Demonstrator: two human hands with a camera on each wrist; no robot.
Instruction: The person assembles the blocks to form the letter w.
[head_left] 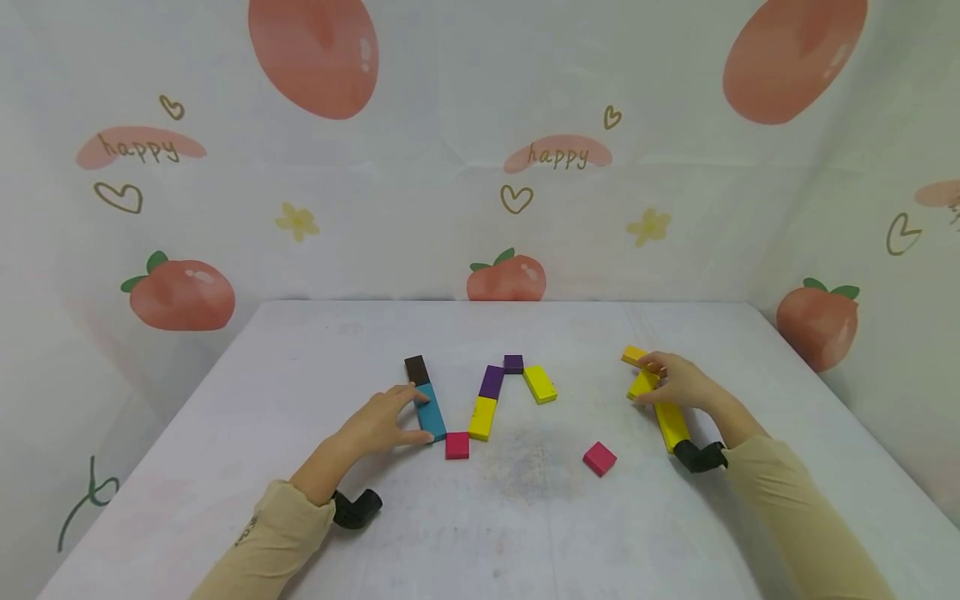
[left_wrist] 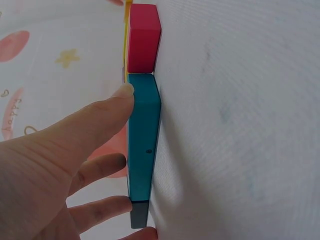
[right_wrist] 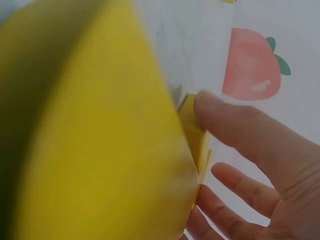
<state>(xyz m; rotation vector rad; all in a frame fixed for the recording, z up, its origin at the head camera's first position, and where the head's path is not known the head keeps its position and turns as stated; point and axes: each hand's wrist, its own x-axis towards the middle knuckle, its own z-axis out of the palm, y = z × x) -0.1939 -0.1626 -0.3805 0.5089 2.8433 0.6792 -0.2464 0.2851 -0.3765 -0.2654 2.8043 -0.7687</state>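
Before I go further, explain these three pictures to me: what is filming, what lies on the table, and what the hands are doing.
No machine here: a person works with two bare hands. The big picture comes from a camera on the head; the other two come from cameras on the wrists, so they look sideways and very close.

On the white table lie flat coloured blocks. The left hand touches the teal block with straight fingers; a brown block sits at its far end, a pink block at its near end. The middle blocks form an arch. A loose pink square lies apart.

The right hand touches the yellow blocks; its wrist view is blurred, mostly yellow, so the grip is unclear.
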